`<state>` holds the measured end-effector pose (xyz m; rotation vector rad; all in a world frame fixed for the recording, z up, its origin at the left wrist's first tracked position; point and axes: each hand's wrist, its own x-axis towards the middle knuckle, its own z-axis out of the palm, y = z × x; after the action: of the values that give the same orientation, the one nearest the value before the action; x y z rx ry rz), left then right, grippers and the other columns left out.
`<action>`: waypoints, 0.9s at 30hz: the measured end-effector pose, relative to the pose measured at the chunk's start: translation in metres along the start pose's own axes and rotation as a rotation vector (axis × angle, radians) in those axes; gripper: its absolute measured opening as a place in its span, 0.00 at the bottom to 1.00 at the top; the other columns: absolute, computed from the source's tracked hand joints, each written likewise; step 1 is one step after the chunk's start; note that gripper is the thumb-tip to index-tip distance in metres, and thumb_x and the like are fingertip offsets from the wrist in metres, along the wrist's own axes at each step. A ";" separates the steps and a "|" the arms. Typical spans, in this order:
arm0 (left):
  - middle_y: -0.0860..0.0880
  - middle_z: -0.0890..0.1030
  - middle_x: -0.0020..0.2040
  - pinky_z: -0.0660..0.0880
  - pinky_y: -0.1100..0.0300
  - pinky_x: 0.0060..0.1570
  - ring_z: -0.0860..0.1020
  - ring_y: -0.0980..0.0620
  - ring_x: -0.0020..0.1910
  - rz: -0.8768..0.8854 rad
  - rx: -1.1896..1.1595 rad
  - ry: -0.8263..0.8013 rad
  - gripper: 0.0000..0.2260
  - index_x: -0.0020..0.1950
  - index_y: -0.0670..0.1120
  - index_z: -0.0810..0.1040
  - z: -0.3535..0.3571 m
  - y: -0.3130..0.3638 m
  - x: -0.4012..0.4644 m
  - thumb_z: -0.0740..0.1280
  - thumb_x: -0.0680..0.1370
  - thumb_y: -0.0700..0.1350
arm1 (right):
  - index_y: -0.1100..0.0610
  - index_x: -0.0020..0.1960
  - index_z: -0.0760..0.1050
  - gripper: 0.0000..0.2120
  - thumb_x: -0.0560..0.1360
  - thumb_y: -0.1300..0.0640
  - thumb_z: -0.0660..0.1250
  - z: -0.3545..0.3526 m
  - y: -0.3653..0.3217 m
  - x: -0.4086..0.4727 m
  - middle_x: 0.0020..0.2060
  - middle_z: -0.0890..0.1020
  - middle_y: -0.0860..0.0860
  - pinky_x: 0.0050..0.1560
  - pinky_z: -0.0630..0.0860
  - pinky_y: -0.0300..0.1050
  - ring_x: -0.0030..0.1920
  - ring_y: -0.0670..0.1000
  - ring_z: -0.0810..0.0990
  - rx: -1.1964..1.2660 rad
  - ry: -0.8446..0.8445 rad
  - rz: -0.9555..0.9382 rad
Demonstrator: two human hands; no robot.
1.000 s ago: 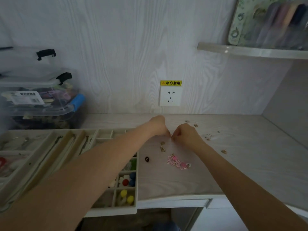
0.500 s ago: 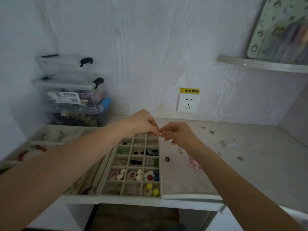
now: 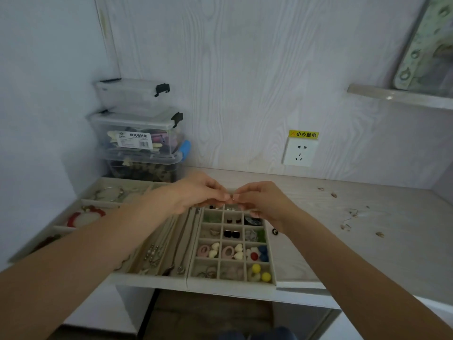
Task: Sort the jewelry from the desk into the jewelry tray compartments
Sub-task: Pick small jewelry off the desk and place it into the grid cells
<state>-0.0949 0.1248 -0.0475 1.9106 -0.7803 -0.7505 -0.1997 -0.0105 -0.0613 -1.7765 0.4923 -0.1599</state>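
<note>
Both hands are now hovering over the jewelry tray [image 3: 235,285], left hand [image 3: 196,192] and right hand [image 3: 263,200] fingers together pinching a tiny earring [image 3: 232,197] above its far compartments.

two hands [image 3: 196,192] [image 3: 263,201] meet. three clear boxes [image 3: 137,133] stack beyond the left hand. two yellow balls [image 3: 261,272] sit below the right hand.

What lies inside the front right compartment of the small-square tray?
The compartment holds two yellow balls and a cream ring. Whatever lies beneath them is covered.
</note>
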 end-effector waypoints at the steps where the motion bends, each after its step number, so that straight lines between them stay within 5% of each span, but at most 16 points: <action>1: 0.51 0.83 0.37 0.72 0.72 0.33 0.80 0.61 0.35 0.021 0.065 0.016 0.04 0.46 0.42 0.82 0.000 -0.003 -0.001 0.72 0.72 0.39 | 0.57 0.41 0.80 0.03 0.73 0.62 0.69 0.003 0.001 0.001 0.35 0.81 0.53 0.34 0.71 0.35 0.34 0.45 0.77 -0.070 0.026 -0.007; 5: 0.53 0.81 0.44 0.74 0.63 0.49 0.79 0.57 0.44 0.115 0.339 0.058 0.05 0.49 0.46 0.81 -0.002 -0.009 -0.005 0.70 0.74 0.42 | 0.57 0.38 0.79 0.05 0.73 0.61 0.69 0.011 0.004 0.008 0.39 0.82 0.55 0.38 0.74 0.37 0.38 0.48 0.78 -0.400 0.101 -0.053; 8: 0.54 0.80 0.47 0.71 0.66 0.49 0.77 0.57 0.49 0.158 0.492 0.094 0.05 0.51 0.48 0.80 -0.004 -0.014 -0.007 0.67 0.76 0.41 | 0.60 0.44 0.80 0.04 0.73 0.59 0.69 0.013 0.007 0.011 0.39 0.80 0.53 0.37 0.74 0.36 0.37 0.47 0.77 -0.540 0.077 -0.019; 13: 0.50 0.80 0.56 0.70 0.66 0.52 0.76 0.57 0.52 0.174 0.601 0.088 0.10 0.57 0.46 0.79 -0.001 -0.019 -0.007 0.64 0.78 0.38 | 0.62 0.46 0.80 0.08 0.71 0.57 0.71 0.022 0.010 0.016 0.42 0.82 0.55 0.48 0.79 0.48 0.44 0.54 0.81 -0.750 0.131 0.047; 21: 0.48 0.74 0.67 0.70 0.57 0.63 0.73 0.51 0.63 0.200 0.801 0.059 0.21 0.67 0.51 0.74 0.000 -0.029 -0.005 0.59 0.78 0.33 | 0.55 0.34 0.65 0.15 0.72 0.53 0.69 0.034 0.007 0.018 0.32 0.72 0.49 0.40 0.72 0.44 0.39 0.52 0.75 -0.962 0.164 0.140; 27: 0.48 0.71 0.69 0.71 0.57 0.62 0.72 0.50 0.64 0.198 0.827 0.092 0.24 0.67 0.52 0.74 0.002 -0.031 -0.006 0.58 0.77 0.31 | 0.56 0.41 0.70 0.08 0.72 0.57 0.70 0.038 0.006 0.025 0.39 0.76 0.51 0.43 0.74 0.45 0.42 0.52 0.77 -0.985 0.172 0.154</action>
<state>-0.0934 0.1409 -0.0750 2.5053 -1.3343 -0.2062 -0.1646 0.0120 -0.0810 -2.6778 0.9316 0.0603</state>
